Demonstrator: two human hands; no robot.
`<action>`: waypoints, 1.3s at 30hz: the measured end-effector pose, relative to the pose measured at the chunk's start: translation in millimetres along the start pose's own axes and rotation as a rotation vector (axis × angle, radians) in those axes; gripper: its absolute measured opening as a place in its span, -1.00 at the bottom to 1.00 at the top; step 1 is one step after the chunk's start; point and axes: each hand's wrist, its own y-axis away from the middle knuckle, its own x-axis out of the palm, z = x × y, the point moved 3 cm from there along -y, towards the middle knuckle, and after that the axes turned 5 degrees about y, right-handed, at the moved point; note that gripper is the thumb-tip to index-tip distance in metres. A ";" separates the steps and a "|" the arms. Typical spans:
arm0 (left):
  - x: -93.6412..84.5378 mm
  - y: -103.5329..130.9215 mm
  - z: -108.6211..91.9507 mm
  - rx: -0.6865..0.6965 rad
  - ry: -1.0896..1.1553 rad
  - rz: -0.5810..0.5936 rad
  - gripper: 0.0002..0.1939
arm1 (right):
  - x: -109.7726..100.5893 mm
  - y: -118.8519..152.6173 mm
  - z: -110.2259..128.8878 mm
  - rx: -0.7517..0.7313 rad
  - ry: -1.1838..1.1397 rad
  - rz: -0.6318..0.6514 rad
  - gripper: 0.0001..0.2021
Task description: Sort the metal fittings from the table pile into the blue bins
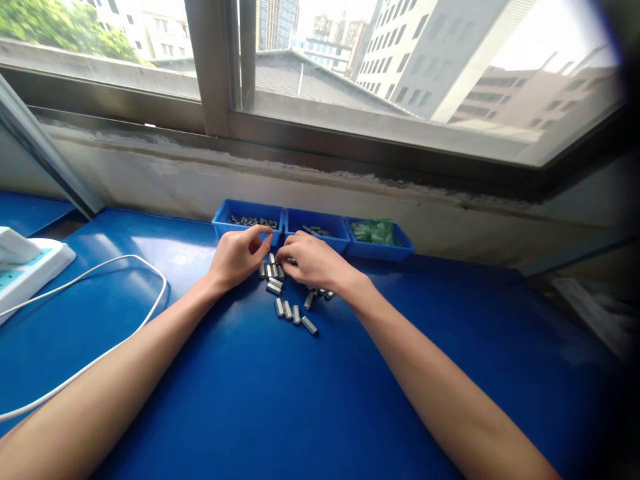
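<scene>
Several short silver metal pieces, like hex standoffs [296, 314], lie on the blue tabletop [320, 407] between and below my hands. Some stand close together in a small cluster [273, 271] by my left fingertips. My left hand [237, 257] hovers left of that cluster, thumb and forefinger curved towards each other with a small gap; nothing shows between them. Over the pieces to the right, my right hand [315, 260] has its fingers bent down and drawn together at a metal piece. Its palm side and part of the pile beneath are hidden.
Three blue bins stand against the wall: a left bin [218, 223] with small metal parts, a middle bin [340, 241] with metal pieces, a right bin [400, 253] with green packets. A white power strip [55, 257] and cable [163, 283] lie left. Windows rise behind.
</scene>
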 end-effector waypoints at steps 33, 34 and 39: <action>9.3 3.0 -39.0 0.253 0.259 0.203 -0.70 | 15.5 39.3 -22.4 0.478 -1.201 -0.353 -0.63; 10.3 3.1 -38.5 0.266 0.263 0.202 -0.73 | 14.1 39.0 -22.7 0.449 -1.133 -0.337 -0.66; 10.2 -0.6 -32.1 0.182 0.328 0.169 -0.88 | 5.7 37.3 -20.2 0.354 -0.838 -0.310 -0.76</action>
